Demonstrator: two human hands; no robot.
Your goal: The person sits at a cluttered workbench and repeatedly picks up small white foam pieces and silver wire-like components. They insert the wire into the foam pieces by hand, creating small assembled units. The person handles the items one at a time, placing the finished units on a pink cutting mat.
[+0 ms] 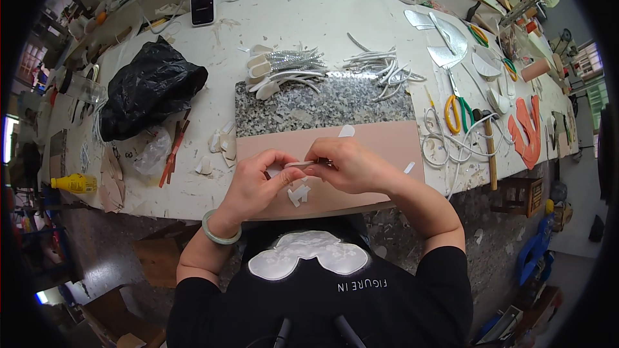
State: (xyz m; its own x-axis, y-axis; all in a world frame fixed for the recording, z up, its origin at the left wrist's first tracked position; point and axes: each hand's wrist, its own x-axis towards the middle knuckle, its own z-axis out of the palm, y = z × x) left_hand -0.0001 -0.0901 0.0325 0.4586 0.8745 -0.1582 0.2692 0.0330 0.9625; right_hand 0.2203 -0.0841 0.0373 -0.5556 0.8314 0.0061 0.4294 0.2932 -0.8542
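Over the beige sheet (380, 148) my two hands meet, fingertips close together. My left hand (253, 177) is closed in a pinch on a small pale strip (298, 164). The other end of that strip is between the fingers of my right hand (345, 162), which is also closed and hides part of it. Below my fingers lie several white scraps (298, 194). A white rounded piece (347, 131) sits just beyond my right hand, and a smaller white piece (409, 167) is off to the right.
A speckled stone slab (290, 109) lies beyond the sheet, with silvery strap bundles (293, 61) and grey cords (387, 71). A black plastic bag (151, 87) and red sticks (173, 154) are left. At right are scissors (452, 115), a hammer (490, 148) and white cord (445, 148).
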